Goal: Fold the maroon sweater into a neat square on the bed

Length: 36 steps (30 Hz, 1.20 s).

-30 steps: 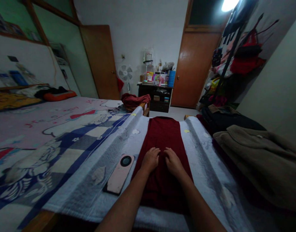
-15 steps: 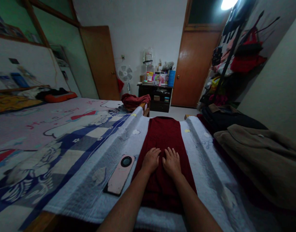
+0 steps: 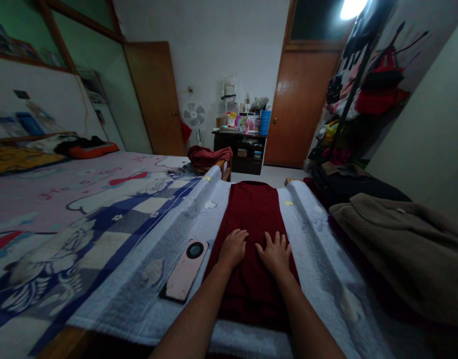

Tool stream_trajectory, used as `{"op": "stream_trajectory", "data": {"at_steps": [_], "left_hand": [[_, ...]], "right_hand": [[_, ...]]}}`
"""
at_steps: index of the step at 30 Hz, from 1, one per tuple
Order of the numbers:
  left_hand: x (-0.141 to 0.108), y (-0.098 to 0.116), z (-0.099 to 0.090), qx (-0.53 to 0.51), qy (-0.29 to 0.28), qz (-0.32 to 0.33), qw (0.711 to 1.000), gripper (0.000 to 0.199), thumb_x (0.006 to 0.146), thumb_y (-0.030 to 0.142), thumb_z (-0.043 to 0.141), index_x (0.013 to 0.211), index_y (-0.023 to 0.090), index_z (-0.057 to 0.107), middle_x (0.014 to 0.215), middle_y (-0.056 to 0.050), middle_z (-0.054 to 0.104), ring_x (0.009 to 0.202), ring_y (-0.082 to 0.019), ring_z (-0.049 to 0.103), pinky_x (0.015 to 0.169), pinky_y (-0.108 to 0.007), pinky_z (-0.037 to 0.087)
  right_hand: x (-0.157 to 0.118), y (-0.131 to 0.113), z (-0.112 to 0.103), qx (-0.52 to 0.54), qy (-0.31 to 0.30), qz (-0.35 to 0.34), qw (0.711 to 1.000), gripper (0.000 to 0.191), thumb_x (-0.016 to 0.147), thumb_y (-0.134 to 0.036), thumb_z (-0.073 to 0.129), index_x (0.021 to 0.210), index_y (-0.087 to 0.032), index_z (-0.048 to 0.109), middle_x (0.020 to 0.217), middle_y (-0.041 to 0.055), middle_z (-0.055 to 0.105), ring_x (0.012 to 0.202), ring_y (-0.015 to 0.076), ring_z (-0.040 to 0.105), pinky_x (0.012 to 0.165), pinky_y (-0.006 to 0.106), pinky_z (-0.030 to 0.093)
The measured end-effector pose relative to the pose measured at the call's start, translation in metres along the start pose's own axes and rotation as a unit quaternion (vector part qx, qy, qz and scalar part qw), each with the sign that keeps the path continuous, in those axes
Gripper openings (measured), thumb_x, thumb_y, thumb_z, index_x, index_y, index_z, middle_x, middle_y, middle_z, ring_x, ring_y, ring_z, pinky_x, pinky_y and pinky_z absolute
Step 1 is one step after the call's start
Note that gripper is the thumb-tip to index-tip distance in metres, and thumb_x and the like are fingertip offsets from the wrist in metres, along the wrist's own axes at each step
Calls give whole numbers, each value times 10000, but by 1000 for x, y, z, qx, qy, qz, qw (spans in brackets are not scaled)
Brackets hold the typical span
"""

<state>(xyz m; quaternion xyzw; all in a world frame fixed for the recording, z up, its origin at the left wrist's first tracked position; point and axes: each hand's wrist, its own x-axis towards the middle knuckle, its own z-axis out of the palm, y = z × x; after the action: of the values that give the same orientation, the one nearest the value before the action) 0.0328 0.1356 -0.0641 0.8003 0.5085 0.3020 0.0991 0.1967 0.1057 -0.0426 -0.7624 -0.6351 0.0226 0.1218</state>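
Observation:
A dark red garment, folded into a long strip, lies flat on a light blue sheet in front of me. My left hand rests palm down on the left part of the cloth, its fingers stretched forward. On the right part lies my right hand, palm down with the fingers spread, reaching close to the garment's right edge. Neither hand grips anything. To the left of the garment is a pink phone with a round dark camera ring, lying face down on the sheet.
A bed with a patterned cover spreads out at the left. Brown and dark folded clothes are piled on the right. A crumpled reddish cloth sits beyond the sheet, with a dark cabinet and a fan by the far wall.
My right hand has slid to the right across the garment and its fingers have spread wider. My left hand has stayed almost in place.

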Motion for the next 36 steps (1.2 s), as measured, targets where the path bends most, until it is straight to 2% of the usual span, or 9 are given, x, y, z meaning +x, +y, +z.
{"op": "stream_trajectory", "data": {"at_steps": [11,17,22,26,28,32,36], "left_hand": [[0,-1,0,11,8,11,1000,400,850,86,491,1219,196,600,1298,-56,603,1251,-200,484,1114,-403,359],[0,2,-3,20,5,10,1000,363,868,143,496,1211,179,607,1294,-59,608,1244,-208,490,1117,-397,353],[-1,7,-8,31,-12,3,999,412,837,238,562,1240,155,592,1328,-78,583,1273,-243,464,1123,-419,341],[-2,9,-9,35,-14,1,999,448,812,244,577,1248,143,588,1336,-80,578,1282,-249,456,1131,-412,332],[-2,8,-9,35,-11,1,999,452,808,237,573,1250,144,587,1337,-77,577,1285,-246,453,1134,-408,328],[-2,7,-7,37,-12,4,999,451,807,225,566,1252,154,585,1344,-73,572,1288,-243,449,1133,-414,331],[-2,7,-7,38,-16,3,999,451,805,215,565,1253,160,585,1348,-72,568,1291,-242,445,1130,-419,334]], "right_hand": [[-15,11,-3,-13,-4,2,1000,652,858,-544,493,1422,-224,428,1520,198,276,1372,464,211,1022,613,207],[-25,13,-4,-25,18,-58,998,552,888,-417,475,1379,-165,489,1501,195,329,1407,386,187,1095,536,146],[-28,11,-5,-45,42,-41,997,538,883,-428,488,1351,-163,517,1533,182,268,1430,368,118,1111,556,64],[-29,13,-4,-57,4,-41,998,597,912,-449,432,1403,-109,442,1503,228,306,1402,345,246,1110,456,175],[-31,15,-3,-58,-7,-33,998,627,912,-468,424,1423,-106,409,1501,236,305,1388,352,279,1097,443,207],[-39,18,-4,-58,-17,-14,998,645,904,-508,422,1438,-146,396,1509,228,292,1384,387,269,1080,500,212],[-44,16,-8,-59,3,-11,998,639,892,-510,447,1410,-137,438,1513,225,286,1400,410,206,1088,573,142]]}}
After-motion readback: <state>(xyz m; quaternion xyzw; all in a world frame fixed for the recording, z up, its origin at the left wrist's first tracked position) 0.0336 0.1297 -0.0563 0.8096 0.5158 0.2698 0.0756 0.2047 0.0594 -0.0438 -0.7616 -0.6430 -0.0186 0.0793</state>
